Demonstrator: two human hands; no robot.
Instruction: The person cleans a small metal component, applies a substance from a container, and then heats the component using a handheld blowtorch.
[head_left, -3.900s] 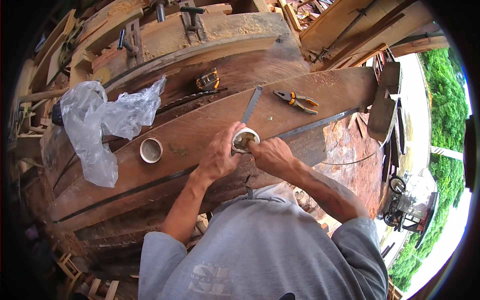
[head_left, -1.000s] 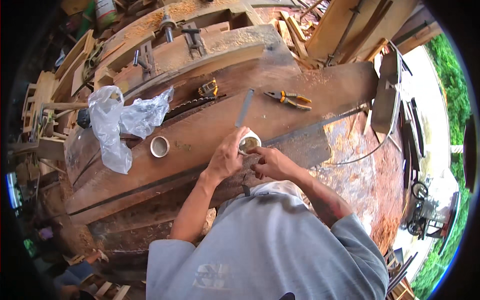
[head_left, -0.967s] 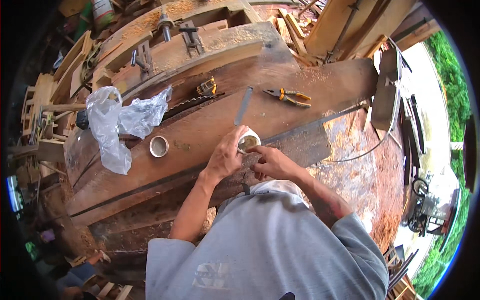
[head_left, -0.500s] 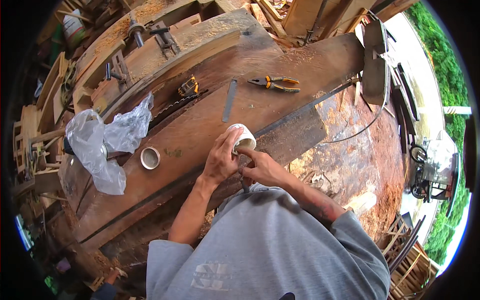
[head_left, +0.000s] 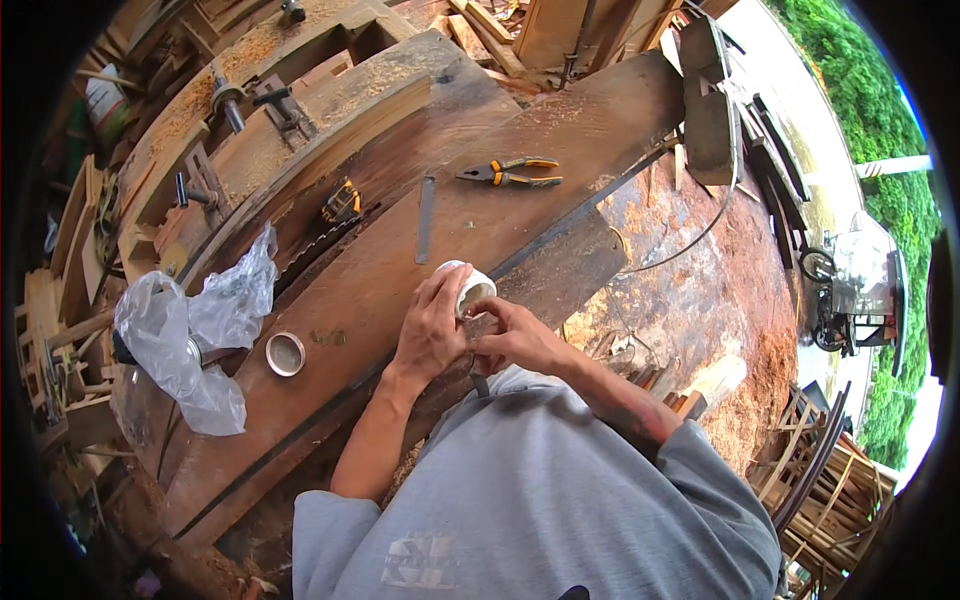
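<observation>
White tub (head_left: 474, 289) held open, fingers at its mouth

The tub is just above the wooden worktop (head_left: 350, 290), close in front of the person's body, tilted with its mouth toward the right hand (head_left: 517, 340). The left hand (head_left: 430, 328) holds it, curled around its left side. The right hand is narrow, its fingers bent and drawn together at the rim; whether they pinch anything cannot be told, as the tips are partly hidden.

Opening looks done: a round, shallow lid (head_left: 285, 354), seemingly the tub's own, lies apart to the left. Work at the mouth seems to be under way, though how much the tub contains is unclear. A small greenish patch (head_left: 328, 338) marks the wood beside the lid; its source does not show. The toothed metal blade (head_left: 425, 220) and pliers (head_left: 510, 173) lie unheld beyond the tub. Closing it is, by the look of things, yet to be done.
</observation>
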